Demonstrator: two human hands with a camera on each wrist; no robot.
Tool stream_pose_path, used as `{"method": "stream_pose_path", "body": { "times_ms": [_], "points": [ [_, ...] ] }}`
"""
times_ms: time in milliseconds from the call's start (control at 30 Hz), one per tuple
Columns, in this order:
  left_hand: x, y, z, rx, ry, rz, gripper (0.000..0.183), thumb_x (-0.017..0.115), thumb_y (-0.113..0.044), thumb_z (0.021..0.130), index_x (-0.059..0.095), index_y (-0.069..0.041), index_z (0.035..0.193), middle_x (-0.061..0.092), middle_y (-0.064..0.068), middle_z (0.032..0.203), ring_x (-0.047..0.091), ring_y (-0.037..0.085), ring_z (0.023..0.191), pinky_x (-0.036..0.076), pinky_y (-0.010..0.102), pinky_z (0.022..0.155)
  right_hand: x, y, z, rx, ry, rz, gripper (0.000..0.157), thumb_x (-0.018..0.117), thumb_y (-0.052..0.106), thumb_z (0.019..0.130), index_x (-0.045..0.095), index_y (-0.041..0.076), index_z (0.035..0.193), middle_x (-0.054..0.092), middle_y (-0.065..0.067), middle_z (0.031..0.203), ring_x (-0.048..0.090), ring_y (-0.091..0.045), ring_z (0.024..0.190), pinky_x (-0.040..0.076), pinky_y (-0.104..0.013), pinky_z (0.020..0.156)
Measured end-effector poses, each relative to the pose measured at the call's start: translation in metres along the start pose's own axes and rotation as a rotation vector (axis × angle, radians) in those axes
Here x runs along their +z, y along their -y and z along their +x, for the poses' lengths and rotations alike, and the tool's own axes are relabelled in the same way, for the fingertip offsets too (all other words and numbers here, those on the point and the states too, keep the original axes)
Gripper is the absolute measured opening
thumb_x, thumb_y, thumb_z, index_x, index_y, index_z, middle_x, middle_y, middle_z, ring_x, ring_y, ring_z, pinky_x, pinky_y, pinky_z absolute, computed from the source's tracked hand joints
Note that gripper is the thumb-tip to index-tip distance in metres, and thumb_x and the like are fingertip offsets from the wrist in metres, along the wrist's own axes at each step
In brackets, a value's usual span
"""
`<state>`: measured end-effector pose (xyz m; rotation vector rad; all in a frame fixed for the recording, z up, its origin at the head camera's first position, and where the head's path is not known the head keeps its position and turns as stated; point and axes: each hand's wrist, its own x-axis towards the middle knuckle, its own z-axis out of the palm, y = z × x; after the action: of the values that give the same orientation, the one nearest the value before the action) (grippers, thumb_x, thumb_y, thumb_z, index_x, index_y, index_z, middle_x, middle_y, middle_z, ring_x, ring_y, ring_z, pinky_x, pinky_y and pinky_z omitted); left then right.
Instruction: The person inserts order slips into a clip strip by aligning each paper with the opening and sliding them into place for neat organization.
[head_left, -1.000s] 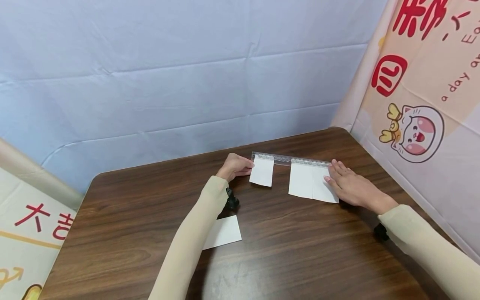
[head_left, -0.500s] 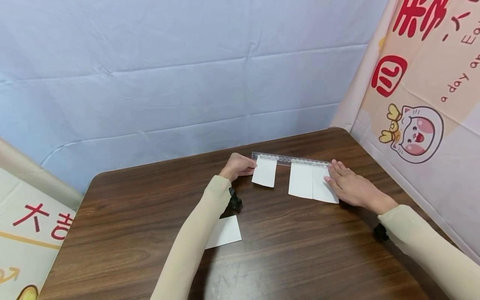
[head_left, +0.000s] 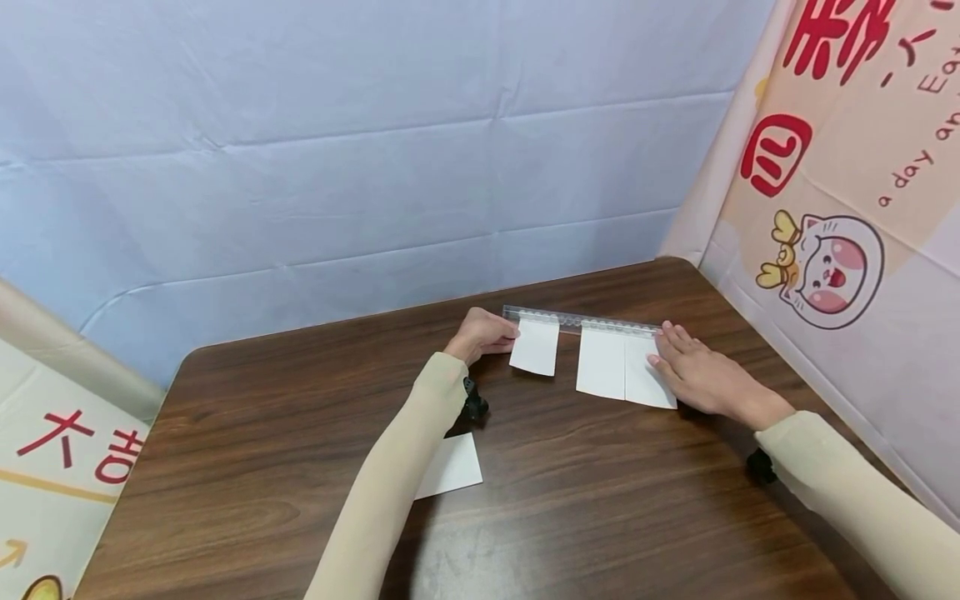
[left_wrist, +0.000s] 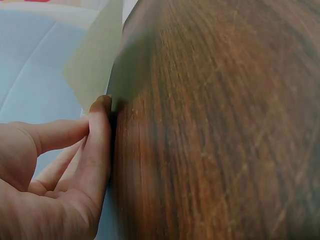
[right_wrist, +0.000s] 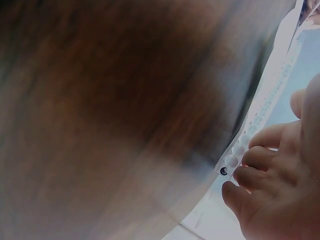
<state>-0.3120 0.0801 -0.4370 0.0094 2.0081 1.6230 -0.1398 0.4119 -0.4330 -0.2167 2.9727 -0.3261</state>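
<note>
A clear plastic strip [head_left: 570, 322] with a row of round shapes lies near the table's far edge. My left hand [head_left: 486, 333] pinches the left edge of a small white paper card [head_left: 535, 346] between thumb and fingers; the card's top overlaps the strip. In the left wrist view, that card [left_wrist: 97, 60] stands out past the fingertips. Two more white cards [head_left: 601, 362] sit side by side along the strip's right part. My right hand [head_left: 701, 371] rests with straight fingers over the strip's right end and the rightmost card [head_left: 647, 375].
Another white sheet [head_left: 453, 467] lies on the brown wooden table [head_left: 600, 508], partly hidden by the left sleeve [head_left: 397, 467]. A pale blue cloth backdrop [head_left: 337, 167] hangs behind the table, and a printed banner [head_left: 847, 200] stands along the right side.
My left hand has moved slightly right with the small card, sliding it along the strip and narrowing the gap to the other two cards. My right hand has stayed in place.
</note>
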Motion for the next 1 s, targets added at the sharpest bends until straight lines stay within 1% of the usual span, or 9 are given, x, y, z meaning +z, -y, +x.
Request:
{"method": "stream_pose_path", "body": {
  "times_ms": [167,467,733,900,1000],
  "points": [
    [0.003,0.0,0.0,0.0,0.012,-0.006,0.021,0.074,-0.002,0.096,0.078,0.003,0.116,0.077,0.012,0.104,0.071,0.013,0.075,0.065,0.022,0.069,0.0,-0.001,0.0,-0.001,0.0,0.01,0.078,0.03,0.047,0.115,0.021,-0.016,0.16,0.011,-0.038,0.169,0.016,-0.056,0.158,0.023,-0.072,0.126],
    [0.008,0.002,0.0,0.003,0.01,-0.013,0.019,0.075,-0.001,0.096,0.079,0.002,0.113,0.077,0.012,0.1,0.071,0.013,0.074,0.065,0.023,0.068,0.002,0.0,-0.001,-0.006,0.002,0.011,0.077,0.031,0.045,0.115,0.021,-0.017,0.159,0.01,-0.039,0.169,0.015,-0.057,0.158,0.022,-0.072,0.127],
    [0.012,0.0,-0.001,0.02,0.011,0.007,0.016,0.075,-0.002,0.096,0.079,0.002,0.111,0.078,0.012,0.1,0.071,0.013,0.074,0.066,0.024,0.07,-0.001,0.0,-0.001,-0.009,0.004,0.0,0.076,0.032,0.044,0.116,0.023,-0.018,0.159,0.011,-0.04,0.168,0.016,-0.058,0.157,0.024,-0.072,0.126],
    [0.014,-0.002,-0.003,0.019,0.024,0.009,0.019,0.074,-0.002,0.096,0.078,0.004,0.114,0.076,0.011,0.098,0.071,0.013,0.075,0.066,0.024,0.071,-0.001,0.001,0.0,-0.009,0.002,-0.005,0.076,0.032,0.044,0.116,0.023,-0.018,0.159,0.012,-0.039,0.169,0.017,-0.057,0.157,0.024,-0.071,0.126],
    [0.017,-0.002,-0.004,0.019,0.016,0.001,0.02,0.074,-0.001,0.095,0.078,0.005,0.114,0.076,0.012,0.098,0.07,0.014,0.074,0.066,0.024,0.071,0.0,0.001,0.0,-0.011,-0.005,-0.006,0.075,0.033,0.043,0.116,0.024,-0.018,0.158,0.012,-0.039,0.168,0.017,-0.058,0.157,0.024,-0.071,0.126]
  ]
}}
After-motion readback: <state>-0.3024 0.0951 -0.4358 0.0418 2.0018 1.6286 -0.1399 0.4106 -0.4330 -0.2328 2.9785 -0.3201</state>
